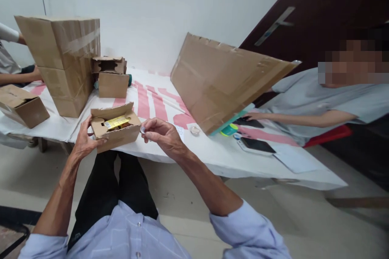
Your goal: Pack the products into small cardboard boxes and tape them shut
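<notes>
Head view. Small open carton (117,131) held above the near table edge (212,158), long axis running left to right, slightly raised toward the right. Left hand (83,139) clamped around the carton's left end, thumb along the front wall. Yellow packet (117,122) visible inside. Right hand (162,133) just beside the carton's right end, fingertips (145,130) pinched on a small pale object, identity unclear. Right hand nearer the open flap.
</notes>
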A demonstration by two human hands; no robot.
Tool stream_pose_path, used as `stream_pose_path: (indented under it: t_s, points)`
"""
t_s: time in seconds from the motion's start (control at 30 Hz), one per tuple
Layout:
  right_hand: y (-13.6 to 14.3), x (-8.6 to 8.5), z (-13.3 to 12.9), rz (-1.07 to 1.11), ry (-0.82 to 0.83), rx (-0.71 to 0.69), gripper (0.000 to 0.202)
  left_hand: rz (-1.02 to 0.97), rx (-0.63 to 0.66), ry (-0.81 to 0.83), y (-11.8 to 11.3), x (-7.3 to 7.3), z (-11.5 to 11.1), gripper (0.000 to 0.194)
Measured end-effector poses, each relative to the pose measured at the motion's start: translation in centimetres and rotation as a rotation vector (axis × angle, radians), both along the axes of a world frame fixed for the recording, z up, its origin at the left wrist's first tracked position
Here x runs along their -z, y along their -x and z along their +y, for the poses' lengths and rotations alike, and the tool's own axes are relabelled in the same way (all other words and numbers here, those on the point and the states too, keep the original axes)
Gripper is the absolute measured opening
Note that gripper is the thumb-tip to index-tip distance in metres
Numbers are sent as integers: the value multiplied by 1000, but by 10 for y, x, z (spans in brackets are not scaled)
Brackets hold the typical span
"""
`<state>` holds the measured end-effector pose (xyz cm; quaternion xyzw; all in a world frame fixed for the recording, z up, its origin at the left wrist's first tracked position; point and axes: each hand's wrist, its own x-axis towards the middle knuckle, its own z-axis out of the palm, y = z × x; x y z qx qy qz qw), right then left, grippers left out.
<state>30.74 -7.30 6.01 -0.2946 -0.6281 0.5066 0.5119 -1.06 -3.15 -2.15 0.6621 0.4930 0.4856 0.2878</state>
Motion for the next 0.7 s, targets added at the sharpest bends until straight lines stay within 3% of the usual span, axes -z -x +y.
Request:
stream_pose_path:
  t_s: [0.1,0.2,0.33,0.37,0.43,0.47,0.57,0.7]
  points:
    - [-3,-2,-7,-39,-19,45,37,60,-83,-18,1,-2,3,121]
    - [-4,1,-13,-60,-51,101,35,136,-192,-109,-2,-14,-18,111]
    - [1,6,-21,-117,-98,155,29,122,-415,-328,-29,-40,-67,59]
    - [3,6,-24,-140,-114,163,26,89,-422,-338,-39,-47,-79,43]
    - [10,5,-31,-191,-156,170,20,-24,-290,-237,-61,-57,-95,23]
    - [13,4,-34,-218,-181,169,17,-96,-194,-146,-71,-61,-100,21]
    - [21,1,-45,-280,-265,164,9,-273,26,111,-93,-67,-104,29]
    - [25,1,-51,-308,-335,164,6,-339,134,226,-102,-70,-101,31]
